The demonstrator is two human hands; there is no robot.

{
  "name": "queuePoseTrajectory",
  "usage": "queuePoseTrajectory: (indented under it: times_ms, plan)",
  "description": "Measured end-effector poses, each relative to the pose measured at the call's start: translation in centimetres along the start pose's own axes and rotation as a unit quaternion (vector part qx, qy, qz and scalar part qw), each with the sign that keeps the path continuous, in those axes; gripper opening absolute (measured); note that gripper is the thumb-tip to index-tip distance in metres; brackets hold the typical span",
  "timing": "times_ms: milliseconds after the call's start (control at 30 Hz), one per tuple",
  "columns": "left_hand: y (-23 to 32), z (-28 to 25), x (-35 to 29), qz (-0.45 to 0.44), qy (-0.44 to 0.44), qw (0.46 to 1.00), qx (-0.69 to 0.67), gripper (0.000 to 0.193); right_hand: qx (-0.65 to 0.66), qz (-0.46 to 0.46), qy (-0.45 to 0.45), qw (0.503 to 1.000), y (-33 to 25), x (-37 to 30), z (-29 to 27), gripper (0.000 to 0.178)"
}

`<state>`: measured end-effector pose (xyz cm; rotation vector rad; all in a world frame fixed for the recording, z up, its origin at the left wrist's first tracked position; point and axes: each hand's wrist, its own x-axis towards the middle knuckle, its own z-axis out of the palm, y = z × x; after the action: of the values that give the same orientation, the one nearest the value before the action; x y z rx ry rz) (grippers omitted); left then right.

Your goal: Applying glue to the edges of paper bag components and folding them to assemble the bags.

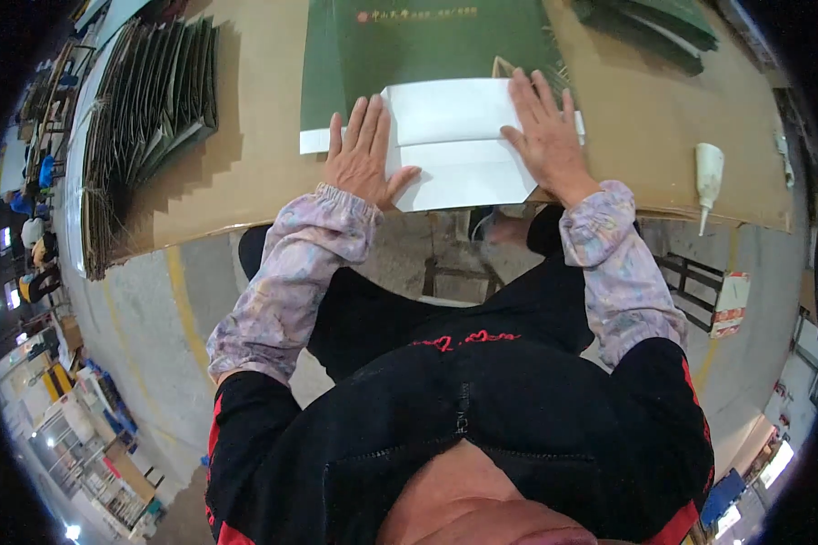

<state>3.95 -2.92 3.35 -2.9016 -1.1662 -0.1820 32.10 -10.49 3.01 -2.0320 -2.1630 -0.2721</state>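
Note:
A green paper bag [427, 50] lies flat on the table in front of me, with its white bottom flaps [459, 113] folded open toward my body. My left hand [364, 154] rests flat on the left side of the white flaps, fingers stretched forward and thumb out to the side. On the right side, my right hand [547, 136] presses flat with its fingers spread, the fingertips reaching the green paper. Neither hand grips anything. Both forearms wear patterned sleeve covers.
Folded dark green bags [154, 100] stand in a row at the table's left. More green bags [654, 27] lie at the far right. A white squeeze bottle [709, 177] with a thin nozzle lies near the right front edge of the brown tabletop [663, 118]. Below is a stool-like frame [691, 282].

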Motion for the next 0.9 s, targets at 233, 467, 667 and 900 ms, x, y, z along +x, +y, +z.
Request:
queuePoseTrajectory:
  times_ms: [233, 467, 667, 900]
  plan:
    - [0.2, 1.1, -0.9, 0.014, 0.011, 1.000, -0.007, 0.083, 0.076, -0.021, 0.072, 0.994, 0.2, 0.4, 1.9, 0.063]
    - [0.5, 1.5, -1.1, -0.017, 0.057, 0.997, -0.039, 0.075, 0.051, -0.078, 0.044, 0.995, 1.0, -4.3, -1.3, 0.051]
    - [-2.1, 0.1, 1.5, 0.032, 0.099, 0.986, -0.129, 0.044, 0.256, -0.001, 0.083, 0.963, 3.9, -0.9, -1.7, 0.031]
    - [-3.0, -2.6, 3.9, -0.122, -0.002, 0.975, -0.186, 0.055, 0.278, 0.113, -0.075, 0.951, 3.4, 2.4, -2.5, 0.035]
